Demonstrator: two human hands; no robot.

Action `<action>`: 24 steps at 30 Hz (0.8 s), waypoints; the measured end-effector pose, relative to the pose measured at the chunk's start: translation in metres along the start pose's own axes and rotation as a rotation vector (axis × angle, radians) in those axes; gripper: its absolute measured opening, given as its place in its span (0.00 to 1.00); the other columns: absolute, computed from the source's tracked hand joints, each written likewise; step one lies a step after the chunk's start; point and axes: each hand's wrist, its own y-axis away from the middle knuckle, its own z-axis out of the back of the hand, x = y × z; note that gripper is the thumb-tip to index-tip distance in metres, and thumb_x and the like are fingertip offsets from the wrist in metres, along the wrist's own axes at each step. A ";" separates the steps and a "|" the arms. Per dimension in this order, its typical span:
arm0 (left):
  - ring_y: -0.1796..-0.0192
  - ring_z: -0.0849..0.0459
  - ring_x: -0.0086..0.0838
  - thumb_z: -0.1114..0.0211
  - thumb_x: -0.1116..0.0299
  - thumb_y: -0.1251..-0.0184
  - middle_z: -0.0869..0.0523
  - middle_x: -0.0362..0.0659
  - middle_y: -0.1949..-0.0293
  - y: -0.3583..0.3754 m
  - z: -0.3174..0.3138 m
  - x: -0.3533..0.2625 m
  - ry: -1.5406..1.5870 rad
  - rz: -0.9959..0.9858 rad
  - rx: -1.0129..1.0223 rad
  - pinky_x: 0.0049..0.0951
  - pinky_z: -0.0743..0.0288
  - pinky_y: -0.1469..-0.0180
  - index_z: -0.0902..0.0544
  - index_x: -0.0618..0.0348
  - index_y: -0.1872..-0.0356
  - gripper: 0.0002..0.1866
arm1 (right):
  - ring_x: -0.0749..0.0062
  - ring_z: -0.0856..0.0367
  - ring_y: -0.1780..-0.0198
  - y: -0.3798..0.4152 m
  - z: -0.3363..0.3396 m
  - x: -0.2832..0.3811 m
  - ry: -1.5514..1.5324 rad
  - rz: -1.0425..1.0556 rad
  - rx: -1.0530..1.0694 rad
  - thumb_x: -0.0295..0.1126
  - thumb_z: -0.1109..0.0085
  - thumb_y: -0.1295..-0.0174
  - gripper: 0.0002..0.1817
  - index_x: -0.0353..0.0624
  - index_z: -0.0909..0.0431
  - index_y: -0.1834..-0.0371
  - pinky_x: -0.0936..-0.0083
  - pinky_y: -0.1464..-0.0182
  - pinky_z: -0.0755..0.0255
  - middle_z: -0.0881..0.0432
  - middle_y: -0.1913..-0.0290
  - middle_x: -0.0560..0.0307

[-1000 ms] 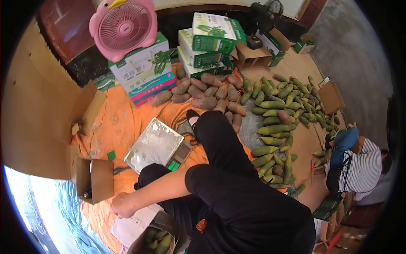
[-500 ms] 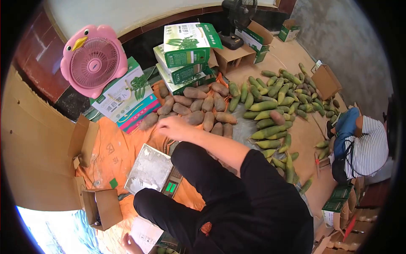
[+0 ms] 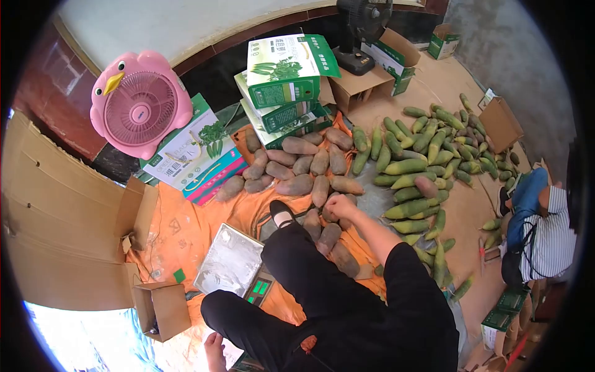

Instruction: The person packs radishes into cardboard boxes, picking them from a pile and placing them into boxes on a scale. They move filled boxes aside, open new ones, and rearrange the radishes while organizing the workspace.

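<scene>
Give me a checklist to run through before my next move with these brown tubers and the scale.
1. Right hand on the brown tuber pile: ok, touching; whether it grips one, cannot tell.
2. Left hand free: cannot tell, low at the picture's edge.
3. Scale within reach by the knee: ok.
4. Scale display lit: ok, green; reading, cannot tell.
5. Small carton open: ok; contents, cannot tell.
6. Other person apart from the pile: ok.

Pink fan (image 3: 141,102), green boxes (image 3: 282,71)
</scene>
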 end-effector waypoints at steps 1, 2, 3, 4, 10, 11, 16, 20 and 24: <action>0.59 0.23 0.23 0.37 0.60 0.40 0.19 0.33 0.66 0.000 0.002 0.000 0.032 0.023 0.053 0.32 0.35 0.56 0.20 0.53 0.61 0.11 | 0.76 0.21 0.76 -0.014 0.003 -0.004 -0.002 0.004 0.005 0.24 0.44 0.46 0.04 0.37 0.21 0.72 0.76 0.72 0.27 0.20 0.76 0.59; 0.61 0.23 0.22 0.36 0.60 0.41 0.19 0.33 0.67 0.005 -0.003 -0.007 0.052 0.007 0.016 0.30 0.34 0.59 0.21 0.52 0.63 0.10 | 0.76 0.22 0.77 -0.030 0.007 -0.005 -0.038 0.020 -0.009 0.25 0.44 0.46 0.04 0.37 0.21 0.71 0.76 0.73 0.27 0.20 0.76 0.59; 0.61 0.23 0.22 0.36 0.60 0.41 0.19 0.33 0.67 0.004 -0.004 -0.009 0.050 0.009 0.011 0.30 0.34 0.59 0.21 0.52 0.63 0.10 | 0.76 0.22 0.77 -0.047 0.012 -0.006 -0.075 0.035 -0.024 0.25 0.45 0.45 0.04 0.37 0.21 0.70 0.76 0.73 0.27 0.20 0.76 0.60; 0.62 0.23 0.21 0.35 0.61 0.42 0.19 0.32 0.68 0.002 -0.004 -0.009 0.054 0.025 0.001 0.28 0.34 0.60 0.21 0.52 0.63 0.10 | 0.77 0.22 0.77 -0.060 0.020 0.003 -0.093 0.048 -0.043 0.25 0.44 0.44 0.04 0.37 0.21 0.70 0.76 0.74 0.28 0.21 0.76 0.61; 0.66 0.21 0.20 0.35 0.65 0.42 0.18 0.33 0.69 -0.009 -0.004 0.000 0.119 0.044 -0.023 0.23 0.29 0.70 0.20 0.55 0.63 0.08 | 0.78 0.22 0.75 -0.117 0.077 0.088 -0.319 -0.074 -0.144 0.28 0.43 0.42 0.07 0.38 0.23 0.62 0.77 0.75 0.30 0.21 0.72 0.61; 0.66 0.21 0.20 0.35 0.65 0.42 0.18 0.33 0.69 -0.004 -0.005 -0.007 0.120 0.043 -0.028 0.23 0.29 0.70 0.20 0.55 0.63 0.08 | 0.79 0.22 0.73 -0.128 0.085 0.099 -0.344 -0.119 -0.185 0.28 0.43 0.42 0.09 0.38 0.24 0.59 0.77 0.76 0.30 0.21 0.71 0.61; 0.55 0.22 0.31 0.41 0.60 0.34 0.19 0.47 0.55 -0.017 -0.004 -0.013 -0.040 0.082 -0.071 0.32 0.28 0.51 0.23 0.66 0.48 0.20 | 0.62 0.20 0.54 -0.213 0.116 0.121 -0.399 0.013 -0.404 0.30 0.37 0.47 0.22 0.35 0.27 0.48 0.70 0.57 0.27 0.20 0.55 0.47; 0.58 0.23 0.29 0.40 0.54 0.37 0.19 0.45 0.58 -0.038 0.029 0.030 -0.093 0.139 -0.088 0.33 0.28 0.54 0.23 0.65 0.47 0.26 | 0.54 0.36 0.34 -0.258 0.136 0.147 -0.482 0.115 -0.564 0.33 0.32 0.51 0.43 0.29 0.44 0.34 0.68 0.36 0.40 0.36 0.36 0.35; 0.61 0.24 0.27 0.39 0.50 0.39 0.19 0.43 0.62 -0.049 0.037 0.038 -0.136 0.187 -0.100 0.32 0.28 0.59 0.23 0.66 0.47 0.29 | 0.54 0.42 0.31 -0.277 0.141 0.175 -0.746 0.175 -0.528 0.38 0.30 0.51 0.54 0.36 0.59 0.28 0.62 0.35 0.44 0.41 0.32 0.38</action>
